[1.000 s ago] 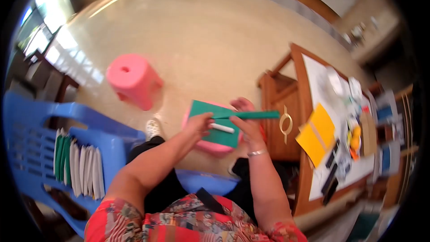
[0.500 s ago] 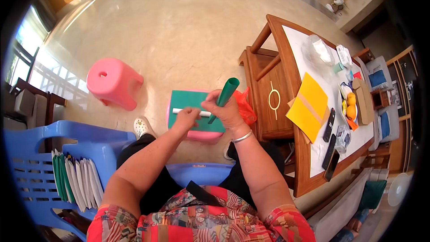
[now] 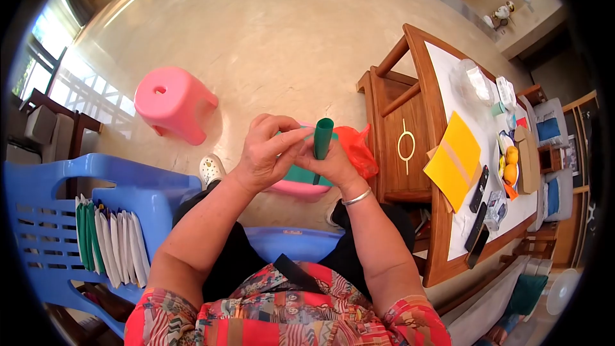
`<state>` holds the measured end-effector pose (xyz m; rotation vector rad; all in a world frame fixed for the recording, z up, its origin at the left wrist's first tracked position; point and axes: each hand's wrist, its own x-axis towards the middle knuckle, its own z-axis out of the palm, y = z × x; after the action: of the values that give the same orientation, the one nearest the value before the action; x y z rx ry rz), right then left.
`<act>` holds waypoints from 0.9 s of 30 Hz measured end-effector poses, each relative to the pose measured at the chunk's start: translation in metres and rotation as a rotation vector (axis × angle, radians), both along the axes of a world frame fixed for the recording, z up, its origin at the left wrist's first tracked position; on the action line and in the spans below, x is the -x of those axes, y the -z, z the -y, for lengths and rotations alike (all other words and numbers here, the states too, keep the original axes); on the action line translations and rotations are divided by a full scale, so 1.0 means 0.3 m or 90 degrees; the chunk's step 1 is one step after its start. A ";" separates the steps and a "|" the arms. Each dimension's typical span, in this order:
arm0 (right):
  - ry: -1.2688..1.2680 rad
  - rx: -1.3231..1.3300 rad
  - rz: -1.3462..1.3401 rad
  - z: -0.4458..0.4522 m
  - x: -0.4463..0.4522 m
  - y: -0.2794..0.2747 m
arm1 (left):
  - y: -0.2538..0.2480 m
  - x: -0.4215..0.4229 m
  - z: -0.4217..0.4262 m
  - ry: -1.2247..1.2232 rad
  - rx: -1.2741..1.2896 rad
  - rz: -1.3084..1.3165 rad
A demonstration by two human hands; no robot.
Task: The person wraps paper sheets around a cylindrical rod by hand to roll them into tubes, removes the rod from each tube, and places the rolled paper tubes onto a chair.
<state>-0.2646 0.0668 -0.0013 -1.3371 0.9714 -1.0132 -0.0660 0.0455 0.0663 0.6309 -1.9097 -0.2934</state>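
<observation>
The hands conceal most of the green sheet (image 3: 306,175) and part of the pink stool (image 3: 296,189) supporting it. Left hand (image 3: 266,154): fingertips and thumb drawn together beside the green tube (image 3: 323,133); whether they pinch anything cannot be determined (the contact area is obscured). Right hand (image 3: 337,165): thumb and fingers closed around the tube, above the stool. The tube is rolled, slightly tilted, with a round open upper end and a narrower lower end.

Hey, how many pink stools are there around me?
2, it seems. One pink stool stands on the floor, forward and left. The second stool looks to be in front of you, partly hidden under the green sheet.
</observation>
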 end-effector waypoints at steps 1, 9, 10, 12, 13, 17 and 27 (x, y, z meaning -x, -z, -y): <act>-0.003 -0.005 -0.007 -0.002 -0.001 0.001 | -0.003 -0.003 0.004 0.004 0.006 0.007; 0.001 -0.036 -0.038 -0.020 -0.014 -0.020 | 0.013 -0.001 0.011 -0.015 0.032 0.052; 0.000 -0.026 -0.043 -0.023 -0.017 -0.031 | 0.004 -0.003 0.007 -0.014 0.028 0.062; -0.003 -0.010 -0.066 -0.022 -0.016 -0.032 | -0.009 -0.007 0.003 -0.010 0.022 0.084; -0.006 -0.004 -0.085 -0.020 -0.013 -0.024 | -0.013 -0.010 0.003 -0.009 0.019 0.096; -0.017 0.016 -0.081 -0.014 -0.007 0.009 | -0.020 -0.024 0.014 0.011 -0.004 0.136; -0.034 -0.057 -0.076 -0.021 -0.007 -0.031 | -0.008 -0.028 0.021 0.033 -0.074 0.063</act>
<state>-0.2627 0.0732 0.0079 -1.3535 1.0518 -0.8478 -0.0578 0.0392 0.0688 0.6844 -2.0162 -0.4149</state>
